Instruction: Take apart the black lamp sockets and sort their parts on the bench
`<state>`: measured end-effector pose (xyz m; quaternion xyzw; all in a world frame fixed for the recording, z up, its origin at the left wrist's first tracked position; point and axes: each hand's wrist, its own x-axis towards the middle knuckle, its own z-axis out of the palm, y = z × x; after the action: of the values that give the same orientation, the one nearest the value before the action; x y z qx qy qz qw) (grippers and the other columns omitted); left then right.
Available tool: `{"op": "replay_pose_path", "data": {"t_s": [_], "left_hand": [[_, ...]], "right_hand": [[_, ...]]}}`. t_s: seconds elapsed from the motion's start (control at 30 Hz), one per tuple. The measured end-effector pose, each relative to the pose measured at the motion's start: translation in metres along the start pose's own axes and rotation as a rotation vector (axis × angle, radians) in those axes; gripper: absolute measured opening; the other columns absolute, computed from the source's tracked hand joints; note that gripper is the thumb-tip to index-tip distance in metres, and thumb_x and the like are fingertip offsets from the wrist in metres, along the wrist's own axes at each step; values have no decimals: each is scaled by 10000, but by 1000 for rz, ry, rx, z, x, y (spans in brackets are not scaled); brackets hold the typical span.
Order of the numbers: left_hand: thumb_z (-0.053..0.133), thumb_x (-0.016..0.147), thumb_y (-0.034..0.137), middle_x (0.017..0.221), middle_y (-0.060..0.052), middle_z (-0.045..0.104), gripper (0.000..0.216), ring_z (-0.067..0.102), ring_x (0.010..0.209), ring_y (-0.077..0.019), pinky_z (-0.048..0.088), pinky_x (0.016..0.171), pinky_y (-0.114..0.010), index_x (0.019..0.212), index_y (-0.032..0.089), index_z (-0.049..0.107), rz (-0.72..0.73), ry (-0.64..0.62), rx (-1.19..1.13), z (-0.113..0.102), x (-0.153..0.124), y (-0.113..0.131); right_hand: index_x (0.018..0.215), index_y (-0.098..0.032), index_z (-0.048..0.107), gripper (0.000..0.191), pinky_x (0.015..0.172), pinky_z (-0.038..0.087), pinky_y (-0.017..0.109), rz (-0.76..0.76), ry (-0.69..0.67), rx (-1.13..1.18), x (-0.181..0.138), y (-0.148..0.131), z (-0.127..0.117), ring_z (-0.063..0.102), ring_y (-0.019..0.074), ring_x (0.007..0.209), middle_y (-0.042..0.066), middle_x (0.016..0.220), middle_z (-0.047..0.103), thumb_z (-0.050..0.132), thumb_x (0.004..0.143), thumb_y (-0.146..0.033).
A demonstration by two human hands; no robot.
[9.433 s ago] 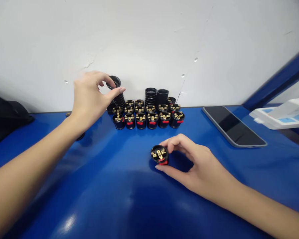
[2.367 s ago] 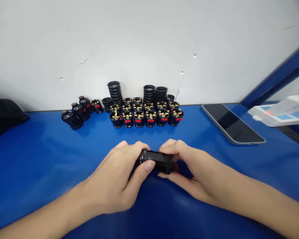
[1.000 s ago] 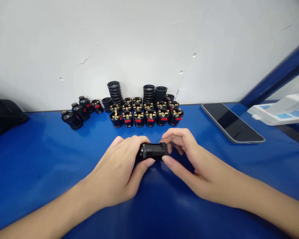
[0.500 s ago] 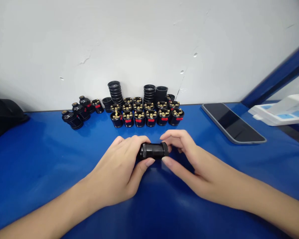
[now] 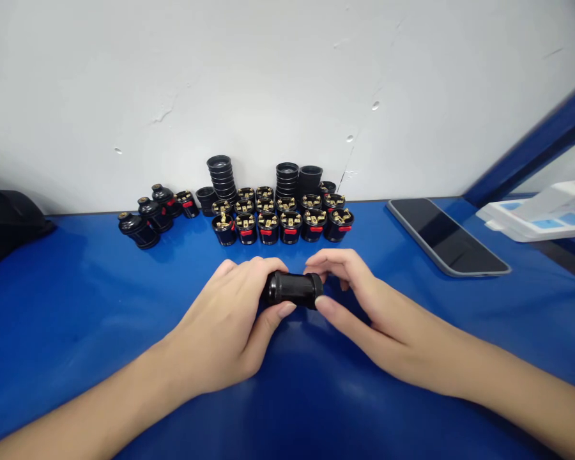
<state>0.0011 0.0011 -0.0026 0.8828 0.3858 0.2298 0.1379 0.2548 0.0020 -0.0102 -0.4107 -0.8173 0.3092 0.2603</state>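
A black lamp holder (image 5: pixel 294 289) lies on its side between my hands, just above the blue table. My left hand (image 5: pixel 232 319) is closed around its left end, thumb below and fingers over the top. At the other end, a ribbed ring (image 5: pixel 317 287) sits between the thumb and fingertips of my right hand (image 5: pixel 364 303). The right thumb touches the ring's lower edge. My left palm hides the holder's left tip.
Several black socket bodies (image 5: pixel 290 228) with brass contacts and red switches stand in rows near the wall. Behind them rise stacks of black shells (image 5: pixel 220 176). Lamp holders (image 5: pixel 138 230) stand at left. A phone (image 5: pixel 448 236) and a white power strip (image 5: pixel 536 220) lie right.
My right thumb has moved up onto the ring at the lamp holder's right end, and the right fingers have shifted slightly left. The holder has tilted a little; my left hand keeps its grip.
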Motion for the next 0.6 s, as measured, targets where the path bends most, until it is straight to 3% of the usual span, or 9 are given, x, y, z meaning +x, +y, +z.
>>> {"op": "replay_pose_path", "data": {"t_s": [0.07, 0.2, 0.33, 0.47, 0.6], "left_hand": [[491, 1083, 227, 1083, -10, 663, 203, 589, 860, -209, 387, 775, -368, 1284, 241, 471, 2, -10, -8, 0, 1, 1], [490, 1084, 228, 1074, -11, 660, 201, 586, 860, -208, 387, 780, -367, 1284, 237, 470, -2, -6, -7, 0, 2, 1], [490, 1084, 228, 1097, -11, 663, 212, 585, 851, -203, 392, 786, -364, 1294, 240, 461, 3, 11, -1, 1, 0, -1], [481, 1091, 233, 1134, -18, 669, 226, 601, 883, -205, 403, 804, -364, 1314, 239, 446, -5, 42, 17, 2, -1, -2], [484, 1087, 234, 1136, -18, 672, 232, 601, 865, -200, 409, 803, -367, 1315, 240, 443, -1, 43, 14, 3, 0, -2]], "right_hand": [[1373, -299, 399, 323, 966, 562, 394, -7, 13, 19, 2, 1, 1, 652, 239, 1138, 79, 1245, 636, 511, 1085, -395], [1414, -294, 366, 543, 982, 548, 395, -55, 89, -35, 4, 4, 2, 614, 260, 1207, 93, 1315, 600, 687, 984, -379], [1355, -295, 419, 290, 979, 552, 396, -6, 33, 3, 4, 2, 0, 656, 230, 1143, 66, 1220, 660, 485, 1096, -408], [1394, -290, 404, 516, 995, 564, 406, -54, 68, -40, 3, 2, -1, 638, 270, 1221, 89, 1313, 632, 682, 986, -440], [1360, -302, 422, 350, 999, 567, 418, -25, 47, 4, 4, 3, 0, 683, 250, 1162, 65, 1230, 684, 560, 1065, -429]]}}
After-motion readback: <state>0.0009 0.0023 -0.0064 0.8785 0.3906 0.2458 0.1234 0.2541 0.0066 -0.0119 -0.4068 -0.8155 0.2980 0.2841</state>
